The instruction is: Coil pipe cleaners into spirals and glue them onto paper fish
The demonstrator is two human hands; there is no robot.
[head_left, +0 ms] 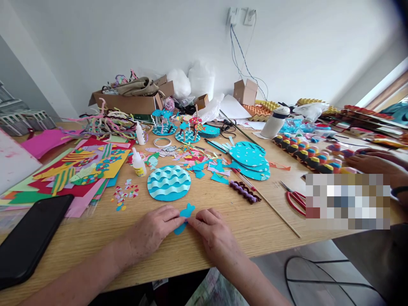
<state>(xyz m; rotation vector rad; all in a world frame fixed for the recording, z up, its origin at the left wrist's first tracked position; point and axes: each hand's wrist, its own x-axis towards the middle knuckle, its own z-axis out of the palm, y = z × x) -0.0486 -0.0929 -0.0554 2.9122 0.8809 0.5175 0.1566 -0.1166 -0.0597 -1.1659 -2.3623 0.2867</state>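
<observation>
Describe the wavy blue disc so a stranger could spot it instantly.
The disc lies on the wooden table, just beyond the left hand and beside the nearer glue bottle. Pale wavy strips cross it, unlike the speckled blue stack to its right, and nothing stands on it.

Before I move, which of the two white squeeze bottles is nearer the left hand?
The front bottle, with yellow on its label, just left of the wavy-striped blue oval; the other bottle stands farther back.

Bare counter (204,261) ran along the near edge between the black phone (33,240) and the long stick (276,210). Beyond, the wave-striped disc (168,182) blocked the middle, glue bottles (139,163) stood upright just behind its left, and paper scraps (204,163) crowded farther back.
</observation>
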